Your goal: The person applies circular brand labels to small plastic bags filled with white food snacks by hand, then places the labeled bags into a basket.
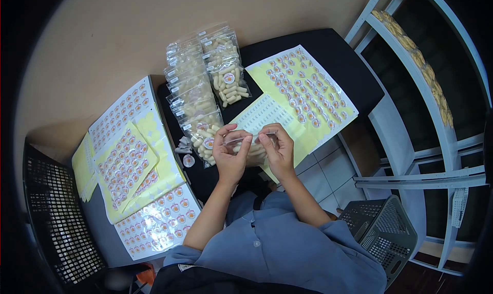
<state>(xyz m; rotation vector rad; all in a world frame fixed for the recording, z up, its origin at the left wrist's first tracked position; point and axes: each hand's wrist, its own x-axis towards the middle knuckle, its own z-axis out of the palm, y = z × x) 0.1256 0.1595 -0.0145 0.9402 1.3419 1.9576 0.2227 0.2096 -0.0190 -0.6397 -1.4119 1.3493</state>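
Head view: we look down on our two hands, and we place things by the bag rows [192, 96] on the black table [328, 41].
Bag rows: clear zip bags overlapping in a longer left row and a shorter right one, filled with pale, stubby pieces; the foremost bag of each carries a round sticker.
Clear bag: between our hands, beside the near end of the bag rows, with pale pieces showing inside [255, 158].
Left hand [231, 152]: thumb and fingers pinched on the clear bag's left edge.
Right hand [277, 150]: thumb and fingers closed on its right edge, narrow like the left.
Sticker sheets: one sheet of round stickers [313, 91] right of the bag rows, a pile of them [126, 165] to the left.
Black basket [59, 206]: far left of the bag rows; we cannot make out its contents.
Grey basket [393, 230]: low, well right of them.
White rack [400, 50]: far right of them, its shelf bearing yellowish packs [418, 62].
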